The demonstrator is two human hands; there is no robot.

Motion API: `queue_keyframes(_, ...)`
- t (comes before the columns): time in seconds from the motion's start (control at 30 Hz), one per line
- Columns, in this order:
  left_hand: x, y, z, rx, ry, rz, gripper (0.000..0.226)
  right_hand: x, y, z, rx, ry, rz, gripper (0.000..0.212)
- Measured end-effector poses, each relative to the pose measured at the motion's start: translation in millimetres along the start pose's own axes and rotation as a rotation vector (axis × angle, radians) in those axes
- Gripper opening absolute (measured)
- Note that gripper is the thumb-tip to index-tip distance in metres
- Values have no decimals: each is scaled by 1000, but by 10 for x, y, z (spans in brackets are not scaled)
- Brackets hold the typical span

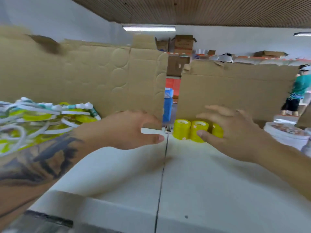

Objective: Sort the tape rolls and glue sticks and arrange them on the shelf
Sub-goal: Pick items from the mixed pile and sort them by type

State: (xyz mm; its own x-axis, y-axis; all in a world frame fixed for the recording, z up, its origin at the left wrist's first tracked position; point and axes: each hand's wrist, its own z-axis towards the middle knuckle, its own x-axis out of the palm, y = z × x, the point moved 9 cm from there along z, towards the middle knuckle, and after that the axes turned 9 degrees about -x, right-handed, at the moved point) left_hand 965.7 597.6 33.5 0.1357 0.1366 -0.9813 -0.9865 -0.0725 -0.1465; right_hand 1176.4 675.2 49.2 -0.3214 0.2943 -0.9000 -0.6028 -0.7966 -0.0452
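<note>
The white shelf (193, 174) is seen as a broad flat surface split by a dark seam, backed by upright cardboard sheets (84, 78). On its left part a loose heap of packaged goods (38, 121), yellow-green and white, is piled against the cardboard; the blur prevents it being told whether these are glue sticks or carded tape. At the far right a stack of white round items (284, 133) is partly cut off by the frame edge, and its contents cannot be made out.

Three yellow tape rolls (182, 130) are stood on end in a row at the back of the shelf, just right of the seam, touching one another and close to the cardboard. They are judged to be light, stiff and smooth-sided, so some slipperiness is to be expected; a grip across the round outer wall, or a squeeze on the row from both ends, would probably serve best.

The right hand (235, 132) is spread over the row, fingers extended above it and the thumb laid against the front of the middle roll; nothing is clasped. The left hand (129, 130) is held relaxed and empty, just left of the seam, apart from the rolls.

No closed container is found near the hands.
</note>
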Motion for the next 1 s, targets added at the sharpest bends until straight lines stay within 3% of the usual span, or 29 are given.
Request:
queue_keyframes(0.27, -343, 1723, -477, -262, -204, 58, 42, 678, 1680, 1238, -289, 95, 43, 54)
queue_keyframes(0.5, -818, 2771, -737, -363, -409, 26, 53, 944, 2640, 2000, -338, 82, 140, 50)
queue_keyframes(0.63, -818, 3184, -796, -393, -356, -15, 67, 1015, 2933, 2223, -311, 51, 205, 56)
queue_keyframes(0.87, -779, 3361, -847, -379, -363, -283, 49, 949, 2896, 2207, -202, 16, 279, 50)
queue_keyframes(1.0, -811, 3395, -844, -371, -409, -385, 47, 1022, 2855, 2147, -189, 51, 238, 62)
